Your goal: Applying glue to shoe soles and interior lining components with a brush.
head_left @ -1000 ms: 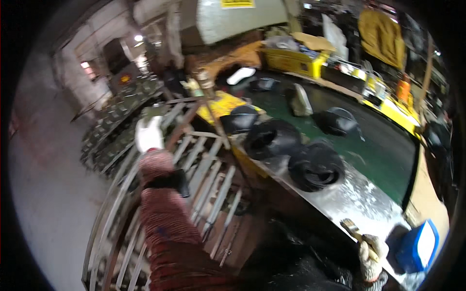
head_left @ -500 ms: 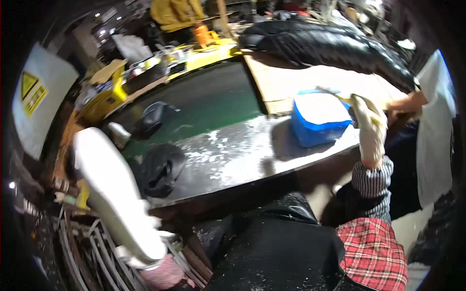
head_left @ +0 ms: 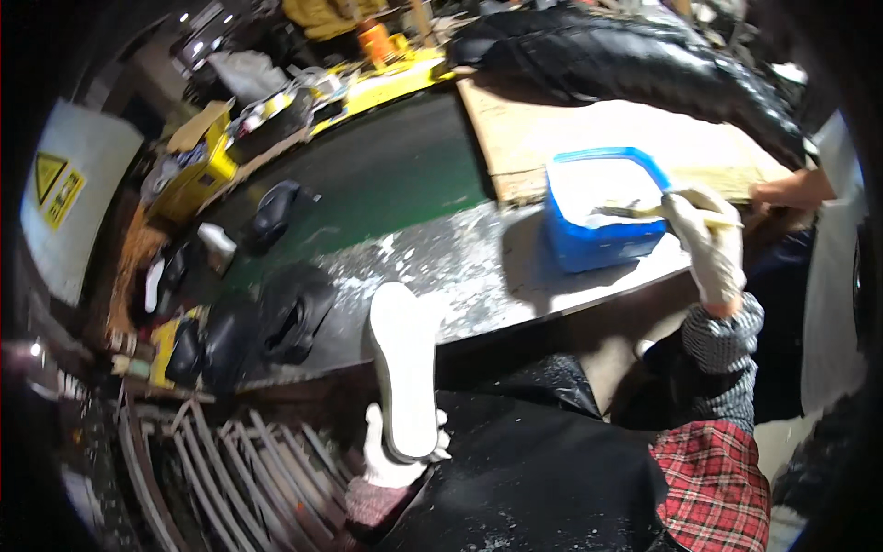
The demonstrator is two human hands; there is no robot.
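Note:
My gloved left hand (head_left: pixel 391 465) grips a white shoe sole (head_left: pixel 405 377) by its heel end, the sole tilted upright at the bench's front edge. In my gloved right hand (head_left: pixel 706 247) is a brush (head_left: pixel 635 211) with a pale handle, pinched between the fingers. Its head lies over the inside of a blue tub (head_left: pixel 602 244) that holds a white substance. Whether the bristles touch that substance I cannot tell. Dark shoe uppers (head_left: pixel 299 313) lie on the bench to the left, beyond the sole.
The bench (head_left: pixel 441 248) has a green and white-spattered top. At the back right lie a cardboard sheet (head_left: pixel 589 120) and a black padded bundle (head_left: pixel 635 64). Metal rails (head_left: pixel 230 469) stand below left. Another person's hand (head_left: pixel 793 191) rests at the far right, beside a yellow bin (head_left: pixel 198 170) far left.
The sole has swung from the left to the centre with my left hand. The brush head has dropped from above the tub's far rim to its near side.

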